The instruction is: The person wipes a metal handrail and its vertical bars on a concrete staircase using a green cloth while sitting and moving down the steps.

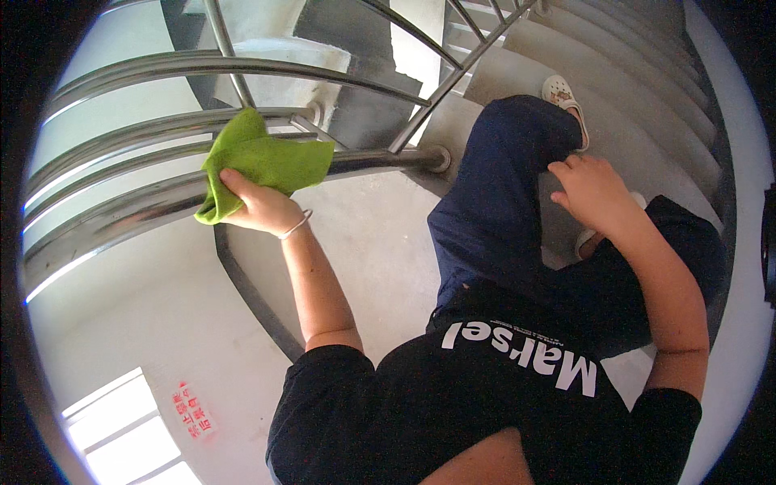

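Note:
My left hand (pixel 257 203) grips a green cloth (pixel 276 160), thumb on top, at the thick stainless-steel handrail (pixel 151 206) on the left. The cloth drapes over the rail, and its upper corner hangs near an upright metal post. Fingers beneath the cloth are hidden. A thin bracelet (pixel 297 224) circles my left wrist. On the right, my right hand (pixel 591 188) holds nothing; its fingers are loosely bent beside the knee of my dark blue trousers (pixel 497 182). Whether it touches the trousers, I cannot tell.
Concrete stairs (pixel 618 91) curve away at the upper right. A white clog (pixel 561 94) is on one foot there. Slanted metal balusters (pixel 448 91) meet the lower rail near its round wall flange (pixel 445 159). At the lower left are a bright window (pixel 130 424) and red writing on the wall.

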### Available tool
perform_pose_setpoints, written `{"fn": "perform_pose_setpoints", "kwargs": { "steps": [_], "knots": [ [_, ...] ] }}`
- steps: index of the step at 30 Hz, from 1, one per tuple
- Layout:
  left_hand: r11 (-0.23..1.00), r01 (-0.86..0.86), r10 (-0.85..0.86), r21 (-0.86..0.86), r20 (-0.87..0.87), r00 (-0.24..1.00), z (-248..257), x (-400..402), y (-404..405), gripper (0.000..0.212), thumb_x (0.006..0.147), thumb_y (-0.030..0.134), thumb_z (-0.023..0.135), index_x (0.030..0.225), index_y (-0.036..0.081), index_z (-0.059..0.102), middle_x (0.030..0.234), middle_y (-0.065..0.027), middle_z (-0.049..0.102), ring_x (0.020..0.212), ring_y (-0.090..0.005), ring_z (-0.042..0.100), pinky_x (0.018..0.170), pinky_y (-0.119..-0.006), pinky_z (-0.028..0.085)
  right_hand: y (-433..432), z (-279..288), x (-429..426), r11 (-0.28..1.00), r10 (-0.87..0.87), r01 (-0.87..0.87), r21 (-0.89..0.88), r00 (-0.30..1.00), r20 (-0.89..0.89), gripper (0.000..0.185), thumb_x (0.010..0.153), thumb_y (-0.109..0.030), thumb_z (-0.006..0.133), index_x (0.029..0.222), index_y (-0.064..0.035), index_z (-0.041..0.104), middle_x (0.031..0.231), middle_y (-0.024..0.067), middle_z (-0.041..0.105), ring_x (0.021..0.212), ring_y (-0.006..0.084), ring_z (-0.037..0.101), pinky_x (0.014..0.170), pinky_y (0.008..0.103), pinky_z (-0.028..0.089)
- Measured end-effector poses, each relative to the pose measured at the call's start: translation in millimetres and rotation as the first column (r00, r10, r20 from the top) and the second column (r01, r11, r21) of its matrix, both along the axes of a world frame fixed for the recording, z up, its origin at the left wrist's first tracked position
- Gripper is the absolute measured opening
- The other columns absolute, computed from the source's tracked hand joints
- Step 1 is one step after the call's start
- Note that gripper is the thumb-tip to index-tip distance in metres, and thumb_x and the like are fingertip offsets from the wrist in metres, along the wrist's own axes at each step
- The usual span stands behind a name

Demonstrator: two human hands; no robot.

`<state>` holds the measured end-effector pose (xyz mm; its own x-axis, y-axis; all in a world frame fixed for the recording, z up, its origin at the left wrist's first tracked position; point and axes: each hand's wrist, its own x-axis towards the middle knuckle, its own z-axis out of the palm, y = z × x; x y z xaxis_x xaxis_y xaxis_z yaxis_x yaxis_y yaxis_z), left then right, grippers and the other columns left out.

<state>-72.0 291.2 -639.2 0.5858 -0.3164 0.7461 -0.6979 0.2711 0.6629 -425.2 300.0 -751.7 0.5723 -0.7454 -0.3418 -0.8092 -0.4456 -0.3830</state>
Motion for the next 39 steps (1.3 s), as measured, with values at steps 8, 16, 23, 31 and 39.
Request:
{"fn": "perform_pose_setpoints", "kwargs": {
  "steps": [8,16,23,31,39],
  "knots": [
    [0.958,-0.266,0.237,0.102,0.231,0.943,-97,-6,9,0.046,0.085,0.008,0.051,0.121,-0.005,0.026,0.119,-0.0223,0.038,0.103,-0.0287,0.044,0.092,-0.040,0.035,2,0,3,0.999,0.017,-0.014,0.041,0.997,-0.077,0.036,0.076,-0.027,0.061,0.104,-0.0067,0.054,0.098,0.0122,0.056,0.094,0.0288,0.054,0.079,0.0414,0.044],
    [0.998,0.014,-0.008,0.069,-0.096,0.995,-33,-24,12,0.037,0.087,0.010,0.046,0.116,-0.003,0.029,0.109,-0.0166,0.042,0.098,-0.0230,0.046,0.085,-0.037,0.040,1,2,-1,0.997,0.022,-0.016,0.077,0.997,-0.079,0.041,0.077,-0.026,0.061,0.112,-0.0081,0.051,0.102,0.0117,0.055,0.096,0.0284,0.053,0.081,0.0392,0.043],
    [0.999,-0.019,0.023,-0.036,0.120,0.993,17,16,-1,0.044,0.083,0.015,0.056,0.116,-0.004,0.034,0.111,-0.0176,0.047,0.094,-0.0235,0.051,0.078,-0.035,0.048,0,11,0,0.996,0.015,-0.011,0.083,0.999,-0.045,0.040,0.077,-0.025,0.061,0.111,-0.0064,0.051,0.102,0.0125,0.055,0.099,0.0291,0.052,0.084,0.0394,0.042],
    [0.987,-0.148,0.137,0.059,0.164,0.977,-62,0,4,0.044,0.082,0.012,0.057,0.114,-0.007,0.032,0.110,-0.0208,0.046,0.098,-0.0262,0.049,0.085,-0.038,0.042,4,5,6,0.996,0.034,-0.031,0.088,0.999,-0.034,0.036,0.077,-0.025,0.061,0.107,-0.0064,0.053,0.101,0.0128,0.055,0.098,0.0291,0.052,0.083,0.0405,0.042],
    [0.996,0.014,-0.007,0.092,-0.083,0.997,-31,-8,7,0.042,0.082,0.014,0.059,0.110,-0.005,0.034,0.110,-0.0180,0.048,0.094,-0.0239,0.052,0.079,-0.035,0.048,11,-3,-8,0.996,0.009,-0.004,0.085,0.999,-0.049,0.034,0.078,-0.027,0.060,0.104,-0.0062,0.053,0.098,0.0124,0.055,0.095,0.0280,0.053,0.079,0.0400,0.042]
  ]
}}
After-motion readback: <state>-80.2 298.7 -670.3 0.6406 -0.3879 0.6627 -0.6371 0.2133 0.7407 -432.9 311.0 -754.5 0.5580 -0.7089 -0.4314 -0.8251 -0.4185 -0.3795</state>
